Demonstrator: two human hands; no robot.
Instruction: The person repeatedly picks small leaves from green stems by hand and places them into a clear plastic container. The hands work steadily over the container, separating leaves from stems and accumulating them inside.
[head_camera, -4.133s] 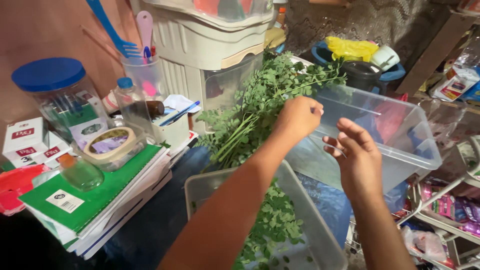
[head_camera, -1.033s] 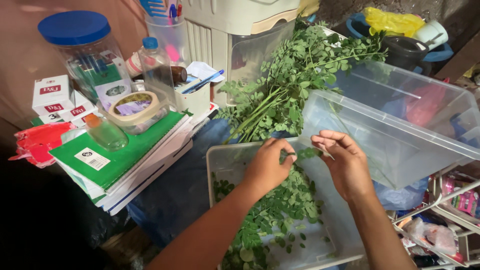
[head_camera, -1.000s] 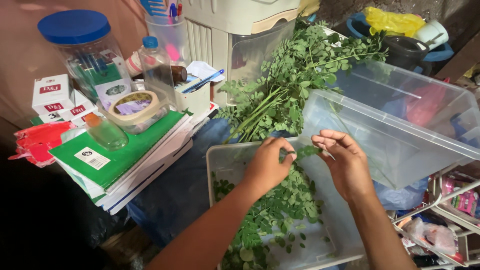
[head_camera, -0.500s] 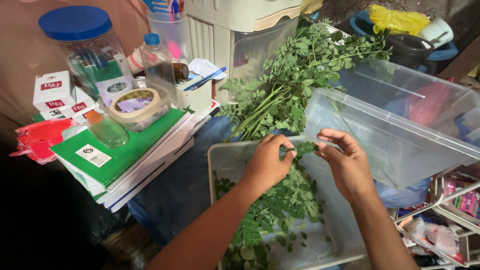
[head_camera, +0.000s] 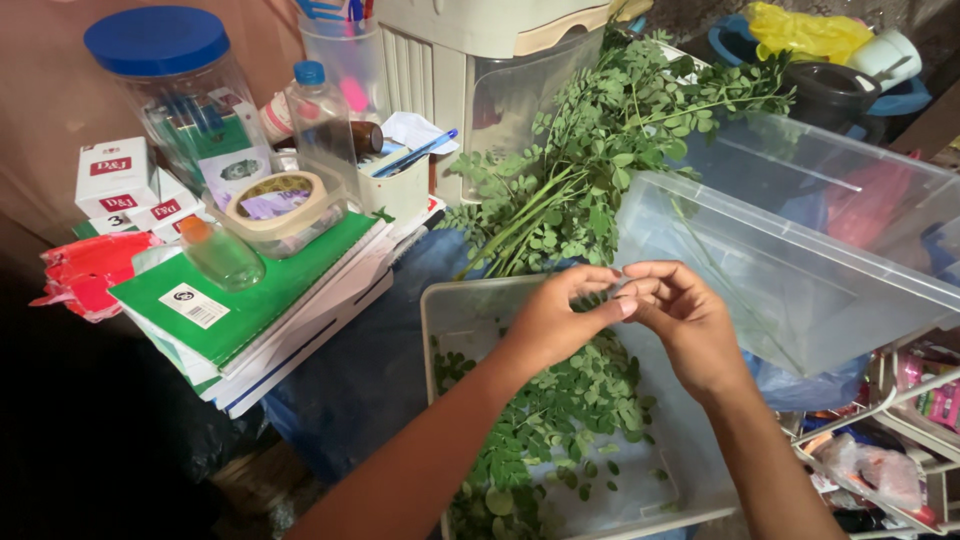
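My left hand (head_camera: 555, 322) and my right hand (head_camera: 683, 318) meet fingertip to fingertip over a shallow clear tray (head_camera: 447, 312). Both pinch a thin leafy sprig (head_camera: 601, 298), which the fingers mostly hide. A pile of small loose green leaves (head_camera: 560, 420) lies in the tray below my hands. A bunch of leafy green stems (head_camera: 590, 150) lies just beyond the tray, leaning over the edge of a large clear plastic tub (head_camera: 800, 270).
On the left are a stack of green notebooks (head_camera: 250, 310), a roll of tape (head_camera: 268, 205), a small bottle (head_camera: 218, 255), a blue-lidded jar (head_camera: 170, 90) and white boxes (head_camera: 125, 185). A white appliance (head_camera: 470, 60) stands behind. A wire rack (head_camera: 900, 440) is at the lower right.
My hands have drawn together until their fingertips touch. The small sprig seen between them half a second ago is now nearly hidden by the fingers.
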